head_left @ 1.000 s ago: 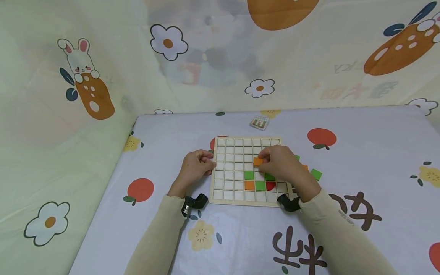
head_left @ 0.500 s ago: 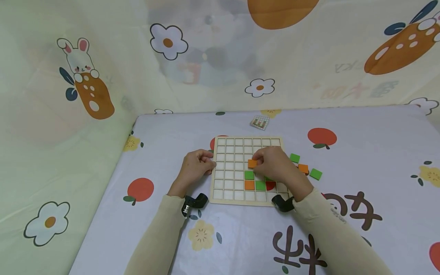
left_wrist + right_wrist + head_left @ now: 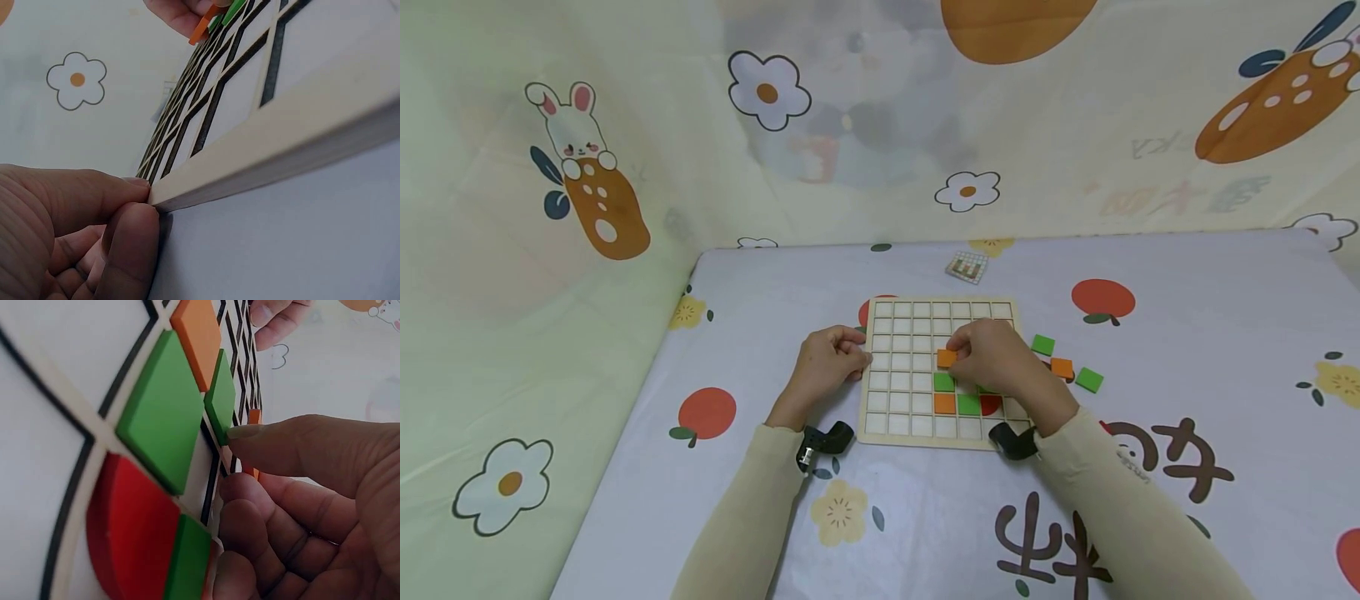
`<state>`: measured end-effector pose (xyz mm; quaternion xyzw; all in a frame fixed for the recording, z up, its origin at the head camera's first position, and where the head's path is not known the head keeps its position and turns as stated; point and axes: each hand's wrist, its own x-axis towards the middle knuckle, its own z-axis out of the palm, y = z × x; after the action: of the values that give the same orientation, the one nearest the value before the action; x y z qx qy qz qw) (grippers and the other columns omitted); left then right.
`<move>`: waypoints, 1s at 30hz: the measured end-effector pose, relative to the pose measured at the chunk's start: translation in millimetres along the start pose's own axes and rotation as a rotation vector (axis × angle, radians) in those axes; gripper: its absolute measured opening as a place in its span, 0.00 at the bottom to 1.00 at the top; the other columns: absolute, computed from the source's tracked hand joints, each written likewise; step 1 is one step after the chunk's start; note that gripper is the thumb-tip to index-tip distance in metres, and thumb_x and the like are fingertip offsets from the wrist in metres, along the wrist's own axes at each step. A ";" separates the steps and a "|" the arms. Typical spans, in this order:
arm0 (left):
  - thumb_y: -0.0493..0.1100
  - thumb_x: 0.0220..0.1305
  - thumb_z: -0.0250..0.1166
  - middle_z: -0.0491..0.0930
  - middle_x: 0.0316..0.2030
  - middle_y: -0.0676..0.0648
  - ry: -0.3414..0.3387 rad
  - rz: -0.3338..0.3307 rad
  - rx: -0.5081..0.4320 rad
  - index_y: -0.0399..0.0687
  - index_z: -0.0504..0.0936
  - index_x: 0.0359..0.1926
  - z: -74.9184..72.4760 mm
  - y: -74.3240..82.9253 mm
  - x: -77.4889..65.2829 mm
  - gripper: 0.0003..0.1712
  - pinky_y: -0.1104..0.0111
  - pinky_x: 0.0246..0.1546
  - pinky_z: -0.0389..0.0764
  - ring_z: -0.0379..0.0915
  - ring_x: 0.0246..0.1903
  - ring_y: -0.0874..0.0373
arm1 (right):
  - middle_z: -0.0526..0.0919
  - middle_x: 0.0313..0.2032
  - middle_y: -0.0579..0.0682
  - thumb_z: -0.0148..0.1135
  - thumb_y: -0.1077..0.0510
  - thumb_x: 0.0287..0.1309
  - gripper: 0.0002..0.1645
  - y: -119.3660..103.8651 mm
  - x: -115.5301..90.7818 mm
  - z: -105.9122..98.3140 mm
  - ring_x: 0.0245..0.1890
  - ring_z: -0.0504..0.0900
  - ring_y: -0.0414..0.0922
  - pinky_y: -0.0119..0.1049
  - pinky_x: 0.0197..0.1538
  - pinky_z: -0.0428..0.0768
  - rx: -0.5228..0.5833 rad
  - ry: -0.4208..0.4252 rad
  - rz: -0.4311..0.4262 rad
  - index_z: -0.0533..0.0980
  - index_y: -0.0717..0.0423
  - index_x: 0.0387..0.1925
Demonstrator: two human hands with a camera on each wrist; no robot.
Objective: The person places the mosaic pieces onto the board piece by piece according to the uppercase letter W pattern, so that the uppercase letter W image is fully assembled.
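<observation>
A wooden grid board (image 3: 917, 442) lies on the table. My left hand (image 3: 826, 365) pinches its left edge between thumb and fingertip, as the left wrist view shows. Over the board, my right hand (image 3: 996, 358) pinches an orange square tile (image 3: 946, 358) just behind a green tile (image 3: 943, 382). That orange tile (image 3: 254, 417) is mostly behind the thumb in the right wrist view. Set in the cells nearer me are another orange tile (image 3: 944, 404), a green tile (image 3: 968, 405) and a red piece with a curved side (image 3: 134, 528). A further green tile (image 3: 190, 556) is partly hidden by the right hand.
Right of the board lie a loose green tile (image 3: 1042, 344), an orange tile (image 3: 1062, 368) and another green tile (image 3: 1089, 380). A small card with a printed grid pattern (image 3: 967, 267) lies behind the board. A printed cloth hangs at the back and left.
My right hand has moved left across the board with the orange tile, to the cell behind the green one. The left hand has stayed at the board's edge.
</observation>
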<state>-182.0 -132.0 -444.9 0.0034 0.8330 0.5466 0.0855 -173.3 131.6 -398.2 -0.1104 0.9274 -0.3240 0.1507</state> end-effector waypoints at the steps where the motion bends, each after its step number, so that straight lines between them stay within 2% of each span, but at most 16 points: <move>1: 0.32 0.63 0.71 0.82 0.28 0.48 0.001 -0.002 0.000 0.36 0.84 0.48 0.1 0.1 0.0 0.12 0.73 0.27 0.81 0.77 0.21 0.62 | 0.84 0.30 0.50 0.70 0.65 0.56 0.16 -0.3 0.2 -0.1 0.32 0.78 0.46 0.37 0.38 0.78 0.002 -0.002 0.003 0.85 0.64 0.47; 18: 0.29 0.63 0.72 0.80 0.28 0.47 0.003 -0.015 -0.004 0.33 0.84 0.48 0.7 2.8 -0.3 0.12 0.74 0.27 0.83 0.77 0.22 0.63 | 0.85 0.32 0.50 0.66 0.66 0.55 0.17 0.7 4.4 0.4 0.33 0.79 0.45 0.39 0.42 0.79 -0.014 -0.028 -0.018 0.85 0.65 0.48; 30: 0.30 0.63 0.72 0.81 0.28 0.47 0.007 -0.019 0.010 0.34 0.84 0.48 0.7 3.6 -0.8 0.13 0.75 0.27 0.82 0.77 0.22 0.63 | 0.82 0.28 0.49 0.67 0.66 0.56 0.16 0.5 4.6 1.5 0.29 0.76 0.45 0.36 0.36 0.75 -0.007 -0.032 -0.008 0.85 0.64 0.47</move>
<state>-181.4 -130.0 -441.8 -0.0060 0.8361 0.5414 0.0879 -177.1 129.7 -400.6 -0.1198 0.9256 -0.3196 0.1640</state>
